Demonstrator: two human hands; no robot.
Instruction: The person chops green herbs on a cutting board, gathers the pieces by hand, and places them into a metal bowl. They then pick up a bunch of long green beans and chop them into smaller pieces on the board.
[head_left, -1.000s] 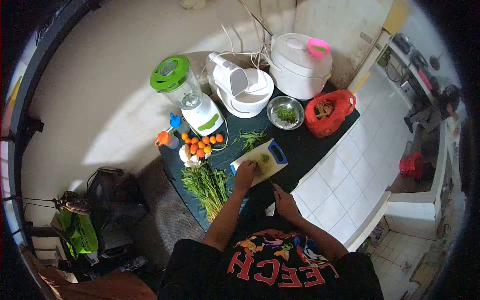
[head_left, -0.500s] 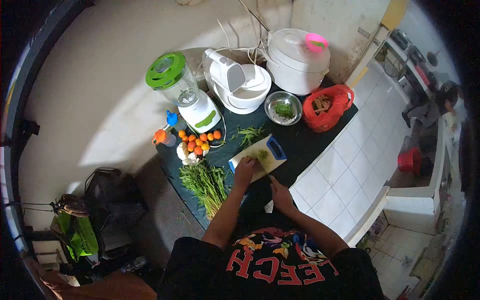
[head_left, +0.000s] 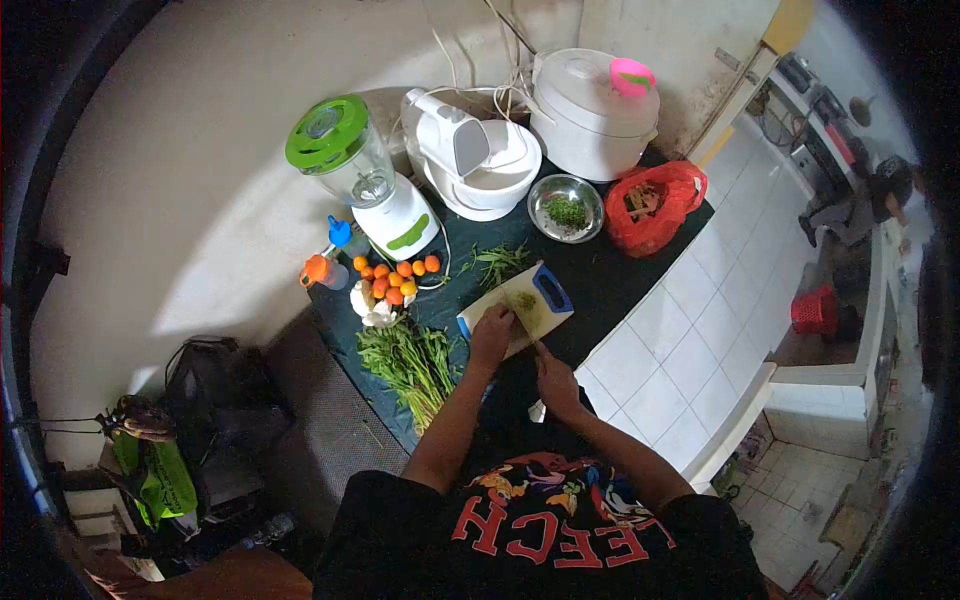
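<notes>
Gripping knife (head_left: 531, 334) by handle in R hand (head_left: 556, 385), fingers wrapped round it, just off near edge of chopping bd (head_left: 549, 318). Resting L hand (head_left: 491, 333) on near-L part of same, fingers bunched; can't tell re anything pinched underneath. Note knife's long axis: running fwd & slightly L fr R hand, just R of L fingertips. Find chopped greens (head_left: 525, 300) fwd-R of L hand, nearer L than R. Spot leafy bunch (head_left: 408, 365) L of L hand, well apart fr R.
</notes>
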